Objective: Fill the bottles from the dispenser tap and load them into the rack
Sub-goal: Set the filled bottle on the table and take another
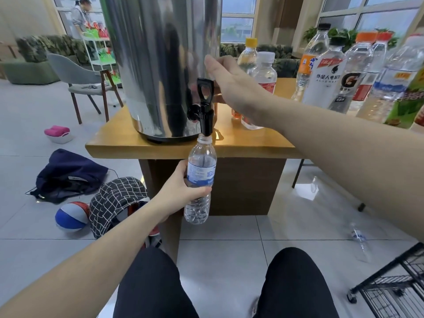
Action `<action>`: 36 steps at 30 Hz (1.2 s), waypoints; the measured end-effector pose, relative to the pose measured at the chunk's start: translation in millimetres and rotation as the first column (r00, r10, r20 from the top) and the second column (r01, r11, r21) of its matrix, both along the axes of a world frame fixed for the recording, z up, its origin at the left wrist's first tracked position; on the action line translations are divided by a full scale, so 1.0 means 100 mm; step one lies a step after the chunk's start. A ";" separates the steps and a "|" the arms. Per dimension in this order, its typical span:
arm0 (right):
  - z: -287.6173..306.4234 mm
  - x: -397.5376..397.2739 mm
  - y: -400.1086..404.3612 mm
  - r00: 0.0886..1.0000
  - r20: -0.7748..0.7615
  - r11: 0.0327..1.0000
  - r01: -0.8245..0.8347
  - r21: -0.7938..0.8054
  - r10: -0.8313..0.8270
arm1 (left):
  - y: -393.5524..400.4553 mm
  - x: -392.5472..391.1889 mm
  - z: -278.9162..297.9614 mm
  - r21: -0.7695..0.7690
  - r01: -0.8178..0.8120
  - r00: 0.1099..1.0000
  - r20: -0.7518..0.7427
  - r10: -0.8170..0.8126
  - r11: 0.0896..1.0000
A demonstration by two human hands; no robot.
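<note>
Dark-trousered knees [220,285] fill the bottom of the head view, with both bare forearms reaching forward above them. Just past the knees, the left hand [179,191] grips a clear water bottle [200,180] round its blue-and-white label, fingers curled behind it and thumb wrapped across the front. That bottle stands upright, long axis vertical, its uncapped mouth directly under and touching the black tap [205,106] of the steel dispenser [160,65]; its body hangs in front of the desk [160,148] edge, below the top. It looks mostly unfilled, with a little water near the base. The left forearm rises from the lower left, wrist bent slightly up toward the bottle.

The right hand [231,83] lies higher, beside the tap lever, palm facing left with fingers straight and close together, fingertips against the dispenser's wall. It holds nothing, and I cannot tell whether it touches the lever. The right forearm crosses in from the right edge, sloping down toward the hand.

Behind that hand, more plastic bottles [332,72] stand upright on the desk, well apart from the tap. A black wire rack [390,288] on castors sits on the floor at lower right, and one clear bottle [360,239] lies on the tiles near it. A drawstring bag [68,175] and a ball [71,216] rest on the floor at left.
</note>
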State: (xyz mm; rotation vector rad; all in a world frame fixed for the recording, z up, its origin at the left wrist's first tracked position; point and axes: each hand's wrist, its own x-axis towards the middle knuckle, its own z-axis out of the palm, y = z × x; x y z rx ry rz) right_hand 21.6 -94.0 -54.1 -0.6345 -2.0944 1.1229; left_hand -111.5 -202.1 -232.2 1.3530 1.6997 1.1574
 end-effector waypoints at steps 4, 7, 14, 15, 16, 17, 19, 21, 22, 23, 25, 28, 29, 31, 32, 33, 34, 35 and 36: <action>0.05 -0.16 -0.12 0.988 -0.087 0.984 -0.134 -0.114 0.125 | 0.01 0.00 0.05 0.017 -0.006 1.000 0.012 0.005 1.000; 0.02 -0.23 -0.14 0.993 -0.047 0.994 -0.108 -0.024 0.106 | 0.01 0.01 0.08 0.040 -0.012 1.000 0.022 0.012 0.999; -0.04 -0.24 -0.16 0.984 0.097 0.953 -0.166 0.252 0.146 | 0.01 0.04 0.09 0.030 -0.038 0.998 0.043 0.037 0.999; -0.04 -0.23 -0.18 0.980 0.139 0.940 -0.180 0.290 0.145 | 0.01 0.04 0.09 0.026 -0.038 0.998 0.045 0.037 0.999; -0.03 -0.22 -0.19 0.975 0.174 0.929 -0.191 0.318 0.141 | 0.01 0.04 0.10 0.022 -0.039 0.998 0.047 0.038 0.999; -0.02 -0.21 -0.20 0.970 0.200 0.920 -0.200 0.337 0.138 | 0.02 0.05 0.10 0.018 -0.041 0.998 0.052 0.040 0.999; -0.01 -0.19 -0.22 0.961 0.245 0.901 -0.219 0.376 0.131 | 0.03 0.08 0.10 0.012 -0.046 0.997 0.060 0.045 0.999; 0.00 -0.17 -0.24 0.950 0.285 0.878 -0.242 0.412 0.129 | 0.04 0.10 0.10 0.007 -0.049 0.997 0.065 0.048 0.999; 0.01 -0.17 -0.24 0.947 0.295 0.869 -0.252 0.426 0.130 | 0.04 0.11 0.10 0.006 -0.048 0.997 0.067 0.047 0.999; 0.01 -0.16 -0.25 0.944 0.303 0.862 -0.259 0.435 0.131 | 0.04 0.12 0.10 0.004 -0.047 0.996 0.070 0.046 0.999; 0.03 -0.15 -0.26 0.935 0.328 0.849 -0.277 0.450 0.131 | 0.04 0.12 0.09 0.002 -0.046 0.996 0.073 0.045 0.999; 0.01 -0.12 -0.29 0.903 0.415 0.808 -0.324 0.491 0.110 | 0.04 0.11 0.10 -0.005 -0.044 0.996 0.078 0.044 0.999; -0.01 -0.11 -0.30 0.888 0.450 0.787 -0.344 0.512 0.095 | 0.04 0.11 0.10 -0.006 -0.041 0.996 0.082 0.041 0.999; -0.07 -0.09 -0.31 0.870 0.490 0.732 -0.365 0.576 0.049 | 0.03 0.12 0.10 -0.007 -0.034 0.995 0.091 0.034 0.999; -0.10 -0.09 -0.30 0.870 0.491 0.709 -0.364 0.604 0.029 | 0.03 0.12 0.11 -0.006 -0.033 0.995 0.093 0.034 0.999; -0.12 -0.09 -0.30 0.873 0.487 0.697 -0.360 0.620 0.018 | 0.03 0.12 0.11 -0.006 -0.032 0.995 0.096 0.032 0.999; -0.13 -0.09 -0.29 0.876 0.483 0.693 -0.358 0.626 0.016 | 0.02 0.12 0.10 -0.009 -0.030 0.995 0.099 0.031 0.999; -0.14 -0.09 -0.29 0.875 0.484 0.688 -0.360 0.630 0.014 | 0.03 0.13 0.10 -0.010 -0.030 0.994 0.101 0.031 0.999; -0.14 -0.10 -0.28 0.873 0.488 0.683 -0.363 0.634 0.011 | 0.03 0.12 0.10 -0.009 -0.031 0.994 0.101 0.032 0.999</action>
